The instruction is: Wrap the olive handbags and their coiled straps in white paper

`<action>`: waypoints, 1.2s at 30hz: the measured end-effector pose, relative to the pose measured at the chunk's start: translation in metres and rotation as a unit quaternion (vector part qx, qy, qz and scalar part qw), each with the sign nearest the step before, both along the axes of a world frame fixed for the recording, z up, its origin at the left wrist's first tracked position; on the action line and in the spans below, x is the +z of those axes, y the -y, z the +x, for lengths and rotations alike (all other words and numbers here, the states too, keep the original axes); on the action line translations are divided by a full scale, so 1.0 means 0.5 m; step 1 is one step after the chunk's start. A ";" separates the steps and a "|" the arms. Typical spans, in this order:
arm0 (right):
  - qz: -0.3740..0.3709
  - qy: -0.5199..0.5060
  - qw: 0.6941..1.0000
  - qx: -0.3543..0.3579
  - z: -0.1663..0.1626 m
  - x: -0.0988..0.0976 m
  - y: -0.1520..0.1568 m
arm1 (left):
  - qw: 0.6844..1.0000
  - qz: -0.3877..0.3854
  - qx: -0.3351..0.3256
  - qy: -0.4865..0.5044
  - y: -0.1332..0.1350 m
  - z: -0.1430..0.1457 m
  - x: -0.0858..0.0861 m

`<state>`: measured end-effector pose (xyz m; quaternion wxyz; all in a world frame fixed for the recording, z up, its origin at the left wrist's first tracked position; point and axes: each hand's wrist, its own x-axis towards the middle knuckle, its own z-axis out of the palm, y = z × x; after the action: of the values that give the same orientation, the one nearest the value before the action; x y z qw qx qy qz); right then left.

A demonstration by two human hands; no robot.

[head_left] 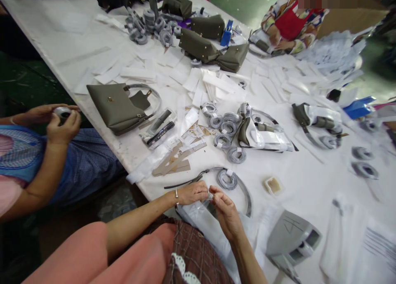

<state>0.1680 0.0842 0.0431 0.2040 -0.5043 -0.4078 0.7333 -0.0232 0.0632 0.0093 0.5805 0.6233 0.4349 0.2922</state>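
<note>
At the front edge of the table, my left hand (pixel 194 192) and my right hand (pixel 227 212) meet, fingertips close together. Both are closed in a pinch around a small pale piece, too small to name. Under them lies a handbag wrapped in whitish film (pixel 201 218), partly hidden by my hands. Its grey-green strap (pixel 247 193) curves out to the right. A coiled, wrapped strap (pixel 227 179) rests just beyond my fingers.
More coiled straps (pixel 229 127) and a half-wrapped handbag (pixel 262 135) lie ahead. An olive handbag (pixel 114 109) stands left. A grey tape dispenser (pixel 292 236) and a small dish (pixel 273 185) are on the right. Co-workers' hands (pixel 63 121) hold a coil at left; another person works across the table.
</note>
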 end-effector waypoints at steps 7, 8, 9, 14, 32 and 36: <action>-0.013 -0.083 0.989 -0.121 0.010 0.005 -0.038 | 0.993 -0.080 0.048 0.066 -0.013 -0.013 -0.016; -0.030 -0.073 0.988 -0.132 0.013 0.008 -0.048 | 0.991 -0.086 0.092 0.050 -0.019 -0.020 -0.022; -0.044 -0.051 0.989 -0.132 0.015 0.010 -0.058 | 0.986 -0.088 0.137 0.019 -0.026 -0.029 -0.029; -0.061 0.124 0.990 -0.013 0.013 -0.017 -0.107 | 0.952 -0.156 0.219 -0.144 -0.072 -0.052 -0.078; -0.244 -0.034 0.959 0.139 -0.072 -0.119 -0.162 | 0.975 -0.111 0.097 -0.168 -0.120 -0.034 -0.121; -0.245 -0.039 0.956 0.155 -0.077 -0.119 -0.161 | 0.972 -0.027 0.126 -0.198 -0.105 -0.025 -0.121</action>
<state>0.1296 0.1649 -0.0163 -0.0264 -0.4402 -0.2804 0.8526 -0.0355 0.1158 -0.0514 0.4579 0.5930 0.6239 0.2222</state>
